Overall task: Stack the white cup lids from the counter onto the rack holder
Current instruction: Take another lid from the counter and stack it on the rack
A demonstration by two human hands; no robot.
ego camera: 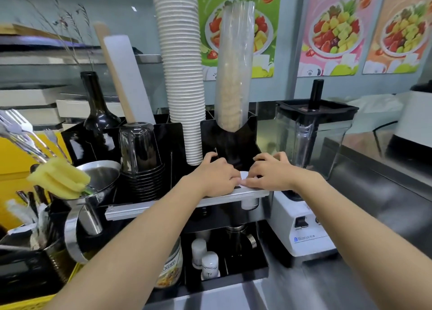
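Both hands meet over the black rack holder (230, 137) in the middle of the view. A small patch of white cup lids (244, 176) shows between them, low in the rack's front compartment. My left hand (216, 174) covers the lids from the left with fingers curled over them. My right hand (271, 172) presses on them from the right, its thumb lying along their front edge. Most of the lids are hidden under the hands, so their number cannot be told.
A tall stack of white paper cups (182, 76) and a sleeve of clear cups (233, 69) stand in the rack behind the hands. Black cups (140, 155) and a dark bottle (98, 108) stand left. A blender (313, 132) stands right, a metal funnel (95, 188) at left.
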